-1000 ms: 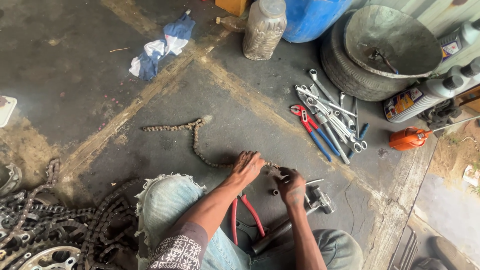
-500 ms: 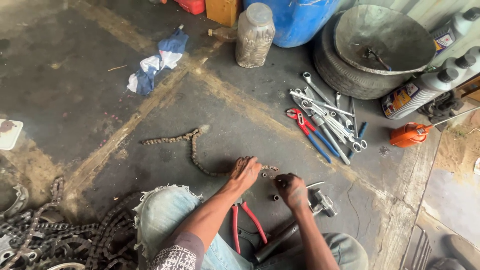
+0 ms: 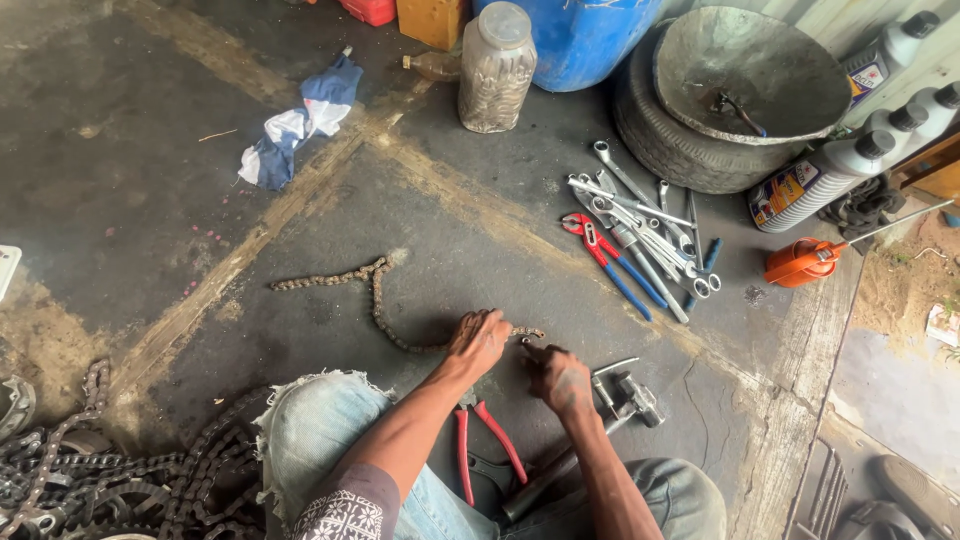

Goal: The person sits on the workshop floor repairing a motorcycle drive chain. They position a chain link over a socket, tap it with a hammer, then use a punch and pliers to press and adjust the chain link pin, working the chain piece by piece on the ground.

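Chain [image 3: 378, 300] lies on the dark floor [image 3: 130, 170], one end under my hands. My left hand [image 3: 478, 342] presses it down, my right hand [image 3: 560, 380] pinches the end link. Hammer [image 3: 628, 398] and red pliers [image 3: 482, 448] lie untouched; the link work looks unfinished.

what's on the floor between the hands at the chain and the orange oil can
In the head view, between the hands on the chain and the orange oil can lies a pile of wrenches and red-and-blue pliers.

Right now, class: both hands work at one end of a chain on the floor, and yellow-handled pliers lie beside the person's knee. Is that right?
Not quite. The head view shows the pliers have red handles, not yellow. The rest holds: the left hand and right hand work at the end of the chain on the floor.
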